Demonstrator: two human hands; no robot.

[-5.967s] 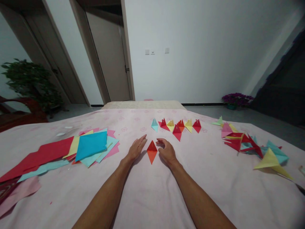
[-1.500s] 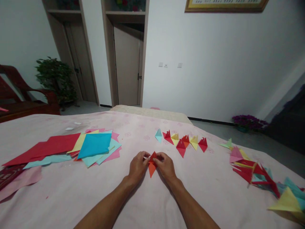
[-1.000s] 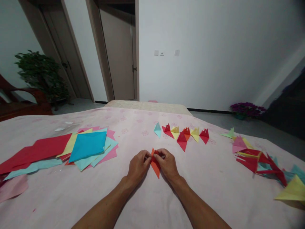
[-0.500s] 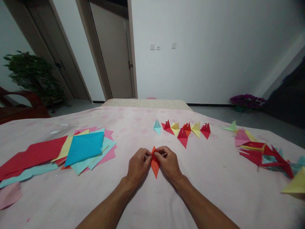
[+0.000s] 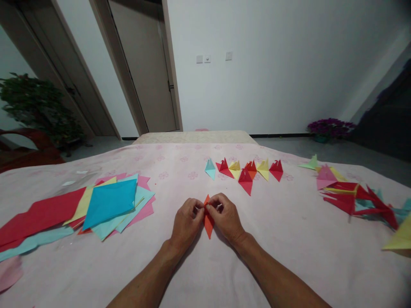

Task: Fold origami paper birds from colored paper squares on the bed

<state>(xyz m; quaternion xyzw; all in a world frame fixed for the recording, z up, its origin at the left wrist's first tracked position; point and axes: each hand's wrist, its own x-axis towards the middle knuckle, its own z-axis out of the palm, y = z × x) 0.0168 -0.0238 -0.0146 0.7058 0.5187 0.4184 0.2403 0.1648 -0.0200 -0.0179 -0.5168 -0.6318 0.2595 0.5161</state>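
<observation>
Between my hands, close above the pink cloth, is an orange piece of folded origami paper (image 5: 209, 225), long and diamond-shaped with one point toward me. My left hand (image 5: 189, 220) pinches its left edge between thumb and fingertips. From the right side, my right hand (image 5: 225, 217) grips it near the upper half, its thumb and forefinger meeting the left fingertips. The fingers cover part of the upper folds. Just beyond my hands stand several small folded paper cranes, among them a red one (image 5: 245, 181), a yellow one (image 5: 263, 169) and a light blue folded piece (image 5: 209, 169).
A stack of coloured paper sheets, topped by a blue sheet (image 5: 111, 203), lies at the left beside red paper (image 5: 41, 216). More folded pieces, such as a pink one (image 5: 326, 177) and a yellow one (image 5: 400, 237), are heaped at the right. Pink flowered cloth (image 5: 289, 265) covers the table.
The view has shifted slightly. My right thumb and forefinger have moved a little inward over the orange paper, closer to my left fingertips. Both hands keep their hold.
</observation>
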